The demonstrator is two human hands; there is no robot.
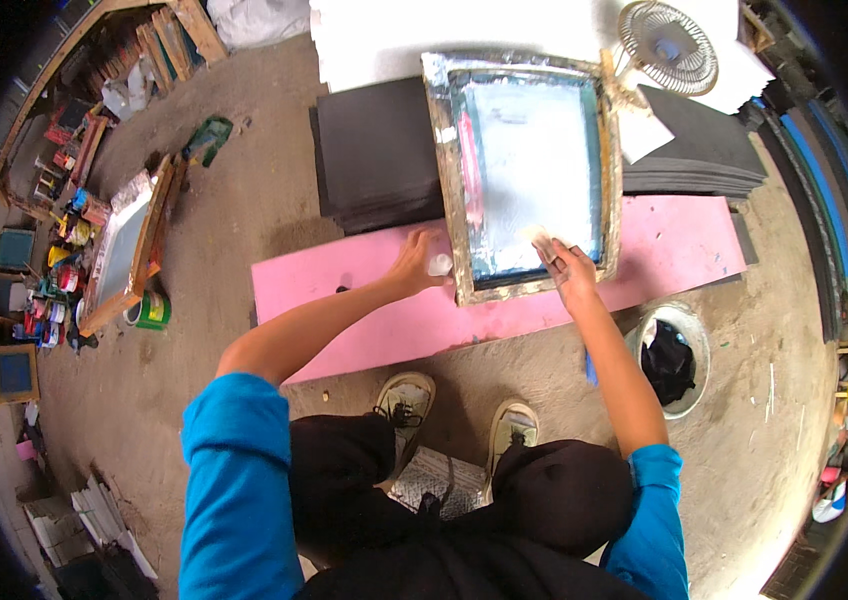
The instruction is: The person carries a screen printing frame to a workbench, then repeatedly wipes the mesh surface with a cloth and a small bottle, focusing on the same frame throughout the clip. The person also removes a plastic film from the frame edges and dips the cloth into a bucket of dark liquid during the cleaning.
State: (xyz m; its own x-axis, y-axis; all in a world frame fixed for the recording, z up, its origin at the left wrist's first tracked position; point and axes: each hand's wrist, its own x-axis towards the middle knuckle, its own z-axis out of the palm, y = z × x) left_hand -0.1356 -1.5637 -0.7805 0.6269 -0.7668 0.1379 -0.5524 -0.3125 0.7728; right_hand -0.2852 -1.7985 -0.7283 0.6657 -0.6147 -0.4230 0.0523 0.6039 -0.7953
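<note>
A wooden-framed printing screen (532, 150) stands in front of me, its mesh pale in the middle with blue edges and a pink smear at the left. Pressed to the lower right of that mesh is a pale cloth (534, 234), pinched in the fingers of my right hand (572, 272). Beside the frame's lower left corner, my left hand (412, 262) curls round a small white round-ended thing (439, 265); its kind is unclear. Under the frame's lower end and my left hand lies a long pink sheet (364, 325).
Stacked black sheets (379, 150) lie behind the pink one. A fan (666, 48) stands at the far right. Near my right forearm is a bucket (694, 400) with black cloth inside. Another framed screen (129, 250) leans among paint containers at left. My shoes (406, 400) are close below.
</note>
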